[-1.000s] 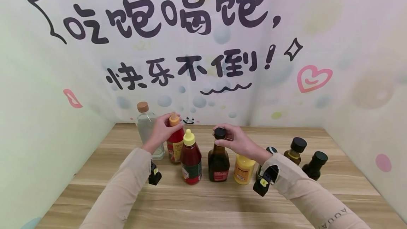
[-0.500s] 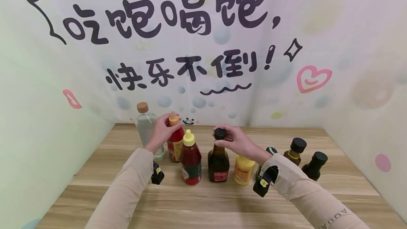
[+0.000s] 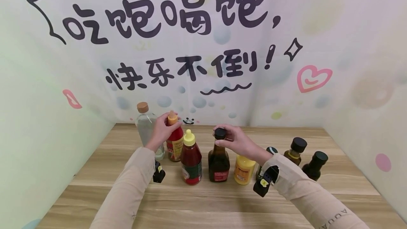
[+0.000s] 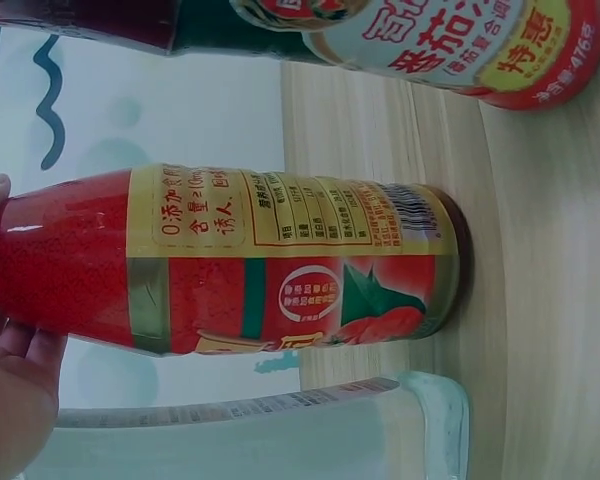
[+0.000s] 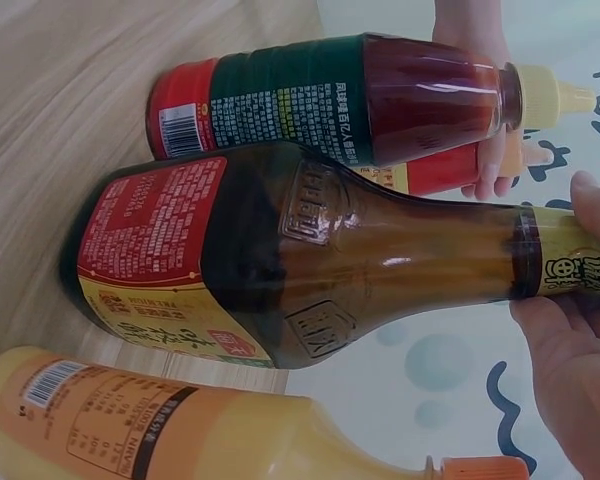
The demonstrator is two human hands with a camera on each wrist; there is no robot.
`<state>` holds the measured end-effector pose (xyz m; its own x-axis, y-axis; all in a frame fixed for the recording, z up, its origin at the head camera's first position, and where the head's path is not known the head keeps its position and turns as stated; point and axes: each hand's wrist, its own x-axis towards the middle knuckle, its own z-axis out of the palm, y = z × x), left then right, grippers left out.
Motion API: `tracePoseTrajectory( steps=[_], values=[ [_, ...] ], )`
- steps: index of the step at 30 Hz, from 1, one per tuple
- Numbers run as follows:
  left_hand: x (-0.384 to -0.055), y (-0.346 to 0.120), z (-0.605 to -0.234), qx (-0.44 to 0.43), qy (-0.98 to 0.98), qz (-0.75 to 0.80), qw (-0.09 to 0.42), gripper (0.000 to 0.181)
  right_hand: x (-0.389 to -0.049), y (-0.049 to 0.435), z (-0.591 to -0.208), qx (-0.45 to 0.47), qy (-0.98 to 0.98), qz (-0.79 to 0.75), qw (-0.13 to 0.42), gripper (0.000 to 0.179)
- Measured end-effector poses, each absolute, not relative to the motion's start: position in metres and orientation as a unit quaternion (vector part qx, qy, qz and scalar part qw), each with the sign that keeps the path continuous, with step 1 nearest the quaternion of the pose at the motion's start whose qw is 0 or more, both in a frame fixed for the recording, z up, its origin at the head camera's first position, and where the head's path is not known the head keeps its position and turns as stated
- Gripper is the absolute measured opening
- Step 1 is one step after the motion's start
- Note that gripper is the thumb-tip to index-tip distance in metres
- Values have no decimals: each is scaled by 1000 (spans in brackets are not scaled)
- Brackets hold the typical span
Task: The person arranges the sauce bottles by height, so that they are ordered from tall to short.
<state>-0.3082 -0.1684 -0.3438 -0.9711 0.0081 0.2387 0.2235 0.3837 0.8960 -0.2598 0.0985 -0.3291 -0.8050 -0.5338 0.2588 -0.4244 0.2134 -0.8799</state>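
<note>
My left hand (image 3: 163,130) grips the neck of a red sauce bottle (image 4: 210,265) with a yellow label and an orange cap. That bottle stands upright at the back left, between the clear bottle (image 3: 146,124) with a brown cap and the ketchup bottle (image 3: 191,162) with a yellow nozzle cap. My right hand (image 3: 236,142) holds a dark brown glass sauce bottle (image 5: 250,250) around its neck, just below the black cap. It stands upright near the middle, its label red and gold. A yellow squeeze bottle (image 3: 244,169) with an orange cap is beside it.
Further right stand a dark green-capped bottle (image 3: 271,150), a black-capped bottle (image 3: 295,149) and another dark bottle (image 3: 314,165), partly behind my right forearm. All are on a wooden table (image 3: 203,204). A white printed cloth (image 3: 178,105) hangs behind.
My left hand and the red sauce bottle have shifted slightly to the left and back, away from the ketchup bottle. My right hand and the brown bottle have stayed put.
</note>
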Motion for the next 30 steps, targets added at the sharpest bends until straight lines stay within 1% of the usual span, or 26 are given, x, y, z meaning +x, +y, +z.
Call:
tracePoseTrajectory(
  steps=[8,16,30],
  values=[
    [-308,-167,-345,-66,-829,-547,93,40,-260,99,-329,-307,777,-548,53,35],
    [-306,-168,-347,-38,-833,-546,82,42,-259,99,-329,-306,775,-549,55,35],
    [-306,-169,-351,-42,-828,-552,83,46,-259,99,-330,-305,772,-555,55,35]
  ],
)
